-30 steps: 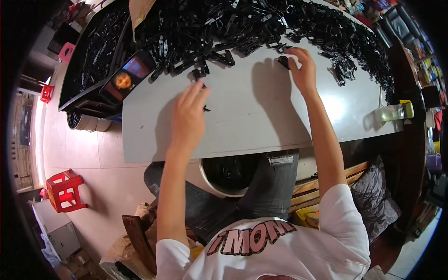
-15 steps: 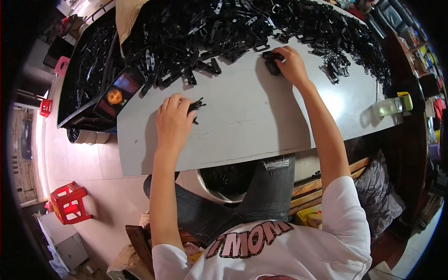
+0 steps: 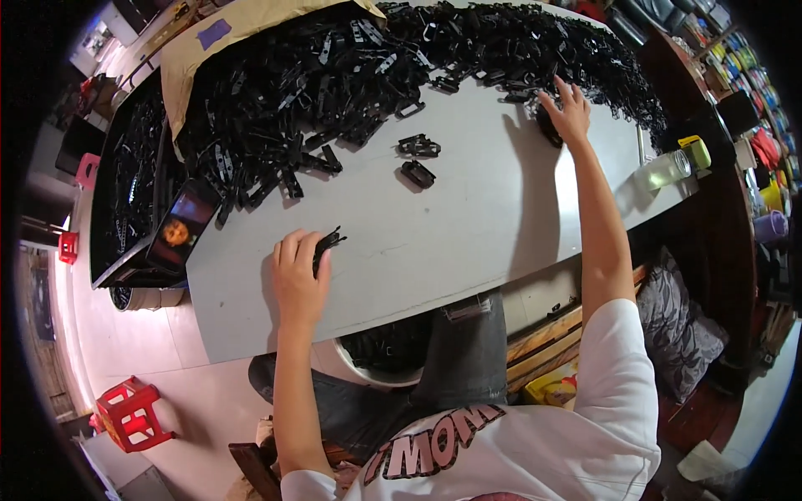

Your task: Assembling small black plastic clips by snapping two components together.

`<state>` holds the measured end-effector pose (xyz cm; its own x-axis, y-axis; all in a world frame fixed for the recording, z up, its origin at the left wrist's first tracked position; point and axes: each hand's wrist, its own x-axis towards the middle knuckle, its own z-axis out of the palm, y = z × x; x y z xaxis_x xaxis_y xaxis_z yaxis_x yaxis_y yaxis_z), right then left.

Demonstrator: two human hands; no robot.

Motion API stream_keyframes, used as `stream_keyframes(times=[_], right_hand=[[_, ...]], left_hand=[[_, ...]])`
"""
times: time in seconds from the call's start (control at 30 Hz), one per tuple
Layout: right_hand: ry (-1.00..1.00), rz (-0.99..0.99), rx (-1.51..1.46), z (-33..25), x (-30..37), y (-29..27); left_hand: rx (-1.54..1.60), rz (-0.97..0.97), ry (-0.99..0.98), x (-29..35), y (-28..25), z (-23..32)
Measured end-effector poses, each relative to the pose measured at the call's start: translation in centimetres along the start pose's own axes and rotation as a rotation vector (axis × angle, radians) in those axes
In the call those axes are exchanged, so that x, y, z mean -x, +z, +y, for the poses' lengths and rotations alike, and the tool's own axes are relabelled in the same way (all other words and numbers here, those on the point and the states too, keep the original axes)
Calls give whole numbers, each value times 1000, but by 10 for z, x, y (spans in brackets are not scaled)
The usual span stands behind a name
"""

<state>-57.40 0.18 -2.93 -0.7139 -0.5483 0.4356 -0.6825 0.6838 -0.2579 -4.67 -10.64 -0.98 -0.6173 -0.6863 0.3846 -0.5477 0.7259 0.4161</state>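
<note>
My left hand [image 3: 298,265] is low over the near left of the table, its fingers curled round a small black plastic part [image 3: 328,241] with thin prongs that stick out past the fingertips. Most of that part is hidden by the hand. On the right, my right hand [image 3: 570,115] reaches to the near edge of the heap, fingers spread above dark parts partly covered by the hand. Between the hands lie two loose black parts, one [image 3: 419,146] just beyond the other [image 3: 416,174]. A large heap of similar black parts [image 3: 334,92] spreads along the far side.
A phone [image 3: 182,227] leans against a black bin [image 3: 125,179] at the left. A jar [image 3: 666,171] stands near the table's right end. Brown paper [image 3: 175,79] borders the heap. A tub of parts [image 3: 380,351] is below the table edge, and a red stool [image 3: 134,415] on the floor.
My right hand has let go of black parts, leaving two on the table, and moved right to the heap's edge. My left hand still holds its part. The view has shifted.
</note>
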Motion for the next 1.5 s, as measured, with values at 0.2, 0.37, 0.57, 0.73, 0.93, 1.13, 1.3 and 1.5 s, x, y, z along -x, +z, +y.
stream_keyframes(times=[0.2, 0.37, 0.57, 0.73, 0.93, 1.13, 1.3, 1.5], right_hand=[[-246, -194, -257, -2, 10, 21], [-381, -213, -380, -105, 85, -2], [-273, -150, -372, -207, 186, -26], [-58, -231, -990, -223, 195, -37], [-78, -293, -1042, -192, 197, -74], [-522, -229, -677, -214, 205, -70], [-513, -330, -480, -215, 199, -63], [-338, -324, -687, -206, 198, -58]], left_hand=[[-7, -39, -17, 1, -1, 2], [122, -122, 119, 3, -3, 15], [281, -308, 397, -2, 22, 68], [174, -205, 189, 8, 13, 41], [293, -21, 4, 31, -8, 18], [320, 36, -10, 38, -9, 18], [323, 63, -8, 39, -8, 17], [322, 72, 3, 40, -8, 17]])
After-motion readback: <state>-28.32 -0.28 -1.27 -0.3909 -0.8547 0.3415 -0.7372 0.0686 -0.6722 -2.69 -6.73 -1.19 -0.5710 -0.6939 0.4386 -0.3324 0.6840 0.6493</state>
